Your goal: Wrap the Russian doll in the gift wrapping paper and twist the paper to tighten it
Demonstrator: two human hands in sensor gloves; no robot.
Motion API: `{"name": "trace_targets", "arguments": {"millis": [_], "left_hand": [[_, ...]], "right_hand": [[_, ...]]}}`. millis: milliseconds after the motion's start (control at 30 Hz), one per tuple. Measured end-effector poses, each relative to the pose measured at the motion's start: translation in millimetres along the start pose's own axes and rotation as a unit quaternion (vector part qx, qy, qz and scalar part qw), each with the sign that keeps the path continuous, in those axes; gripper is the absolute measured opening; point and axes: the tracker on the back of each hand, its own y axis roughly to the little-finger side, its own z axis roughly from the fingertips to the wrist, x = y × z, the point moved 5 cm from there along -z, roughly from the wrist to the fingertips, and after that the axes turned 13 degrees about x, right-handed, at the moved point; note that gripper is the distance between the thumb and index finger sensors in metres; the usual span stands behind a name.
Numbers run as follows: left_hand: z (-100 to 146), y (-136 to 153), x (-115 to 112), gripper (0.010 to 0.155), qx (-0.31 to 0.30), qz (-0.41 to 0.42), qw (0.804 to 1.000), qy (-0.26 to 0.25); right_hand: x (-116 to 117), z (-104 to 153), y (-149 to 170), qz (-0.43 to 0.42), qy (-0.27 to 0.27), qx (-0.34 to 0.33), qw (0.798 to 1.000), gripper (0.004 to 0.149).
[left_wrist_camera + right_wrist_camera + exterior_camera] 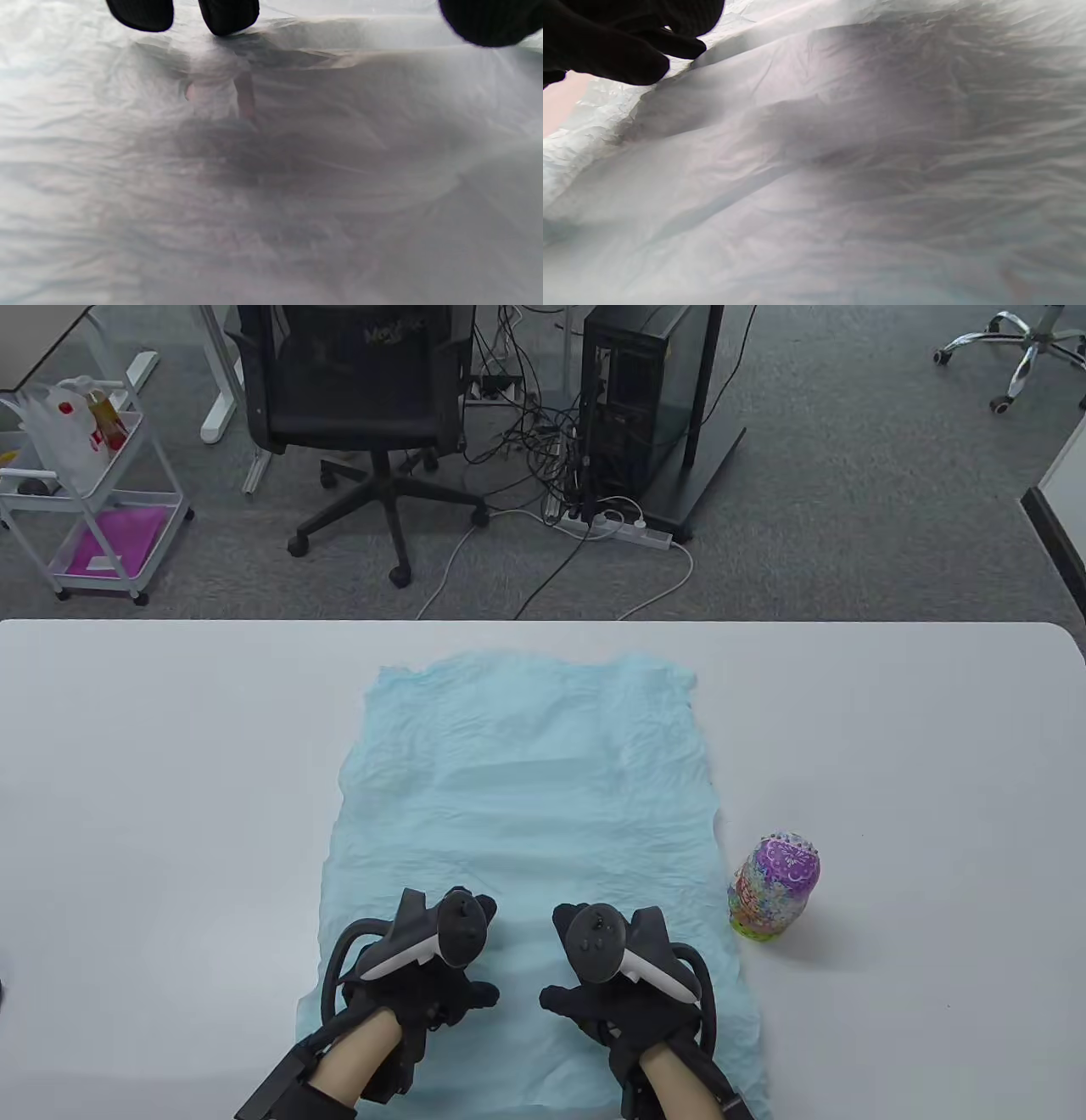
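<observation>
A crinkled sheet of light blue wrapping paper (526, 780) lies spread flat on the white table (153, 814). The Russian doll (774, 886), purple on top with a many-coloured flower pattern, stands upright on the bare table just off the sheet's right edge. Both gloved hands rest palm down on the near part of the sheet. My left hand (441, 976) and right hand (611, 993) lie side by side, a small gap between them, each under its tracker. Fingertips (229, 17) touch the paper (297, 169) in the left wrist view. Fingers (628, 59) hover at the paper (840, 178) in the right wrist view.
Beyond the table's far edge are a black office chair (356, 398), a computer tower (632, 398) with tangled cables, and a white trolley (93, 492) at the left. Bare table surface lies on both sides of the sheet.
</observation>
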Motion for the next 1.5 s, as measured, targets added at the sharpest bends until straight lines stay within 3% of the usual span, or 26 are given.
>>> {"name": "trace_targets", "arguments": {"millis": [467,733,1133,1300,1500], "left_hand": [[-0.7,2.5,0.0,0.095,0.005,0.006,1.000,0.000],[-2.1,7.8,1.5,0.095,0.013,0.014,1.000,0.001],[-2.9,12.3,3.5,0.094,0.018,0.025,1.000,0.002],[-3.0,12.0,3.7,0.094,0.018,0.025,1.000,0.003],[-3.5,11.4,3.7,0.095,0.017,0.024,1.000,0.004]], "right_hand": [[-2.3,0.9,0.2,-0.007,0.003,-0.005,1.000,0.088],[-18.9,10.4,3.9,-0.037,0.036,-0.014,0.999,0.090],[-94.2,66.5,29.8,-0.146,0.170,-0.047,0.973,0.093],[-127.6,87.2,68.2,-0.169,0.252,-0.002,0.953,0.096],[-150.5,97.3,123.5,-0.249,0.280,0.029,0.927,0.100]]}}
